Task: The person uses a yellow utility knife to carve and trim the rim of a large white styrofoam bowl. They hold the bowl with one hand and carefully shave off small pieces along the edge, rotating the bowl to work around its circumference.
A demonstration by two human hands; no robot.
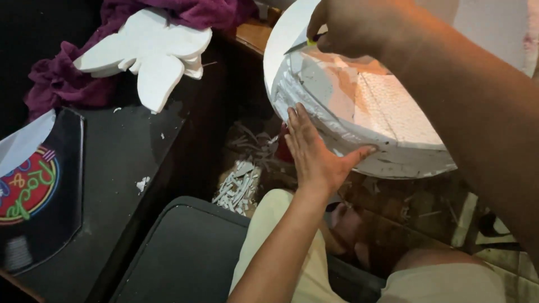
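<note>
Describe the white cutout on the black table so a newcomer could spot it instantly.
On the black table at left, find the purple cloth at its far edge. The flat white foam cutout leans on it, the only piece there with rounded lobes.

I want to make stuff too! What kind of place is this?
Probably a home craft workspace: a white foam disc being cut with a small knife, foam scraps on the floor, a white foam cutout.
</note>
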